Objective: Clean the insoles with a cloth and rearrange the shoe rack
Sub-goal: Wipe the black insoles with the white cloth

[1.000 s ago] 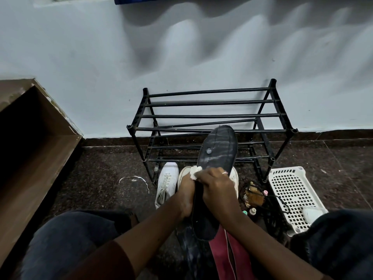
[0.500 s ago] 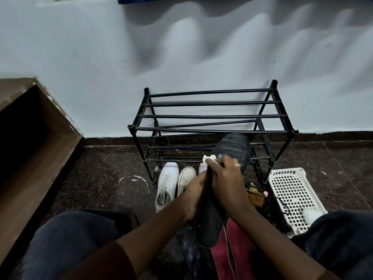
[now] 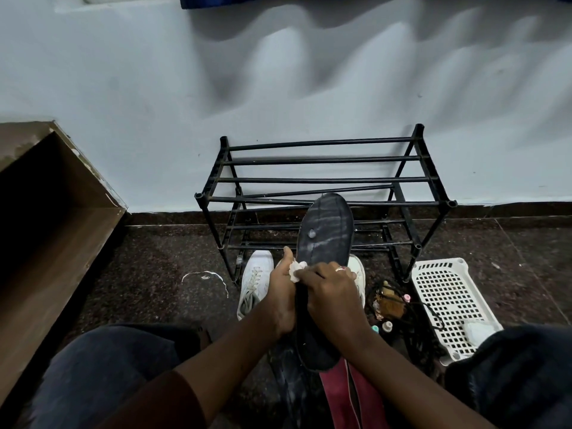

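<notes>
At six o'clock from the shoe rack (image 3: 322, 180), the left hand (image 3: 280, 294) grips the dark insole (image 3: 325, 239); the right hand (image 3: 334, 297) pinches a white cloth (image 3: 297, 269) onto it.

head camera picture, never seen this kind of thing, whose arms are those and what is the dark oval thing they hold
There is no machine here. A person wears a camera on the head, so the one picture looks forward and down at their own two bare arms. The left hand grips the edge of a dark grey flat insole, which is held up on end. The right hand pinches a small white cloth against it. Behind them stands a black metal-bar shoe rack. On the dark speckled floor lie white lace-up sneakers and, to the right, a white perforated plastic basket.
</notes>
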Motion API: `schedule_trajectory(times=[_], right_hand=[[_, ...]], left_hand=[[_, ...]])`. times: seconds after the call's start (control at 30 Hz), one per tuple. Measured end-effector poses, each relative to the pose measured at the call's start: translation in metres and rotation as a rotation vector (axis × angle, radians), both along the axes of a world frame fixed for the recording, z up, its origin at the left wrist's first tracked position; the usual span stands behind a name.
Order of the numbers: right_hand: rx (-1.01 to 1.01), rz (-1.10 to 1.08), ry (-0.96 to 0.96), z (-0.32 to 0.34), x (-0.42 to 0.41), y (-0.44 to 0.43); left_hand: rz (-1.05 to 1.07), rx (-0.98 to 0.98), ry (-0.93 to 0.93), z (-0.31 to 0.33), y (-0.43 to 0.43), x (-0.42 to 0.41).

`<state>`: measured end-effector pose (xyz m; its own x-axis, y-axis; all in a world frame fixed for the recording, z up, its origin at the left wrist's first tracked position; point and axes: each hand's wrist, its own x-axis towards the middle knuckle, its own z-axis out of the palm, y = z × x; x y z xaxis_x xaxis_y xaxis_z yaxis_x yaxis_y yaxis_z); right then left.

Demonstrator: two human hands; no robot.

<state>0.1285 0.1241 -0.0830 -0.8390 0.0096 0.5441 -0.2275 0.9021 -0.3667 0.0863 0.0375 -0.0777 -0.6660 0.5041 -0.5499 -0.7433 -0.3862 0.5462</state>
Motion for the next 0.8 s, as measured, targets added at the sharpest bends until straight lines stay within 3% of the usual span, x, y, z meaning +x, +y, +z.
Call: schedule_trajectory(times=[0.17,0.3,0.47,0.8], right_hand=[[-0.010,-0.084,-0.045,0.013,-0.013,0.020],[-0.120,-0.128,-0.077,0.014,-0.019,0.035],[-0.108,-0.131,-0.045,0.012,-0.021,0.035],[-0.081,0.047,-0.143,0.001,-0.004,0.008]], left_hand=[[-0.054,-0.086,0.005,-0.002,0.011,0.006],[-0.108,-0.065,0.016,-0.004,0.020,0.015],[-0.164,-0.071,0.018,-0.008,0.019,0.016],[0.015,0.024,0.006,-0.019,0.001,-0.009]])
